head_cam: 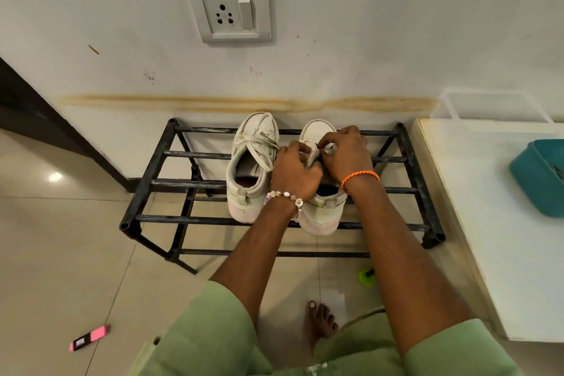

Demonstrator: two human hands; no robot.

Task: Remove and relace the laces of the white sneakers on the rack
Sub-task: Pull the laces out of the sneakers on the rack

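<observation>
here the right sneaker [320, 207] sits on the rack [183, 218] beside its laced twin [250, 168], left hand [294, 172] and right hand [345, 156] both pinching its lace [326, 149], which might snag if tugged unevenly.

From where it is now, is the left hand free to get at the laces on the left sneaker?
Probably yes. The left hand is pinching the right sneaker's lace, but the left sneaker sits right beside it, its laces uncovered.
</observation>
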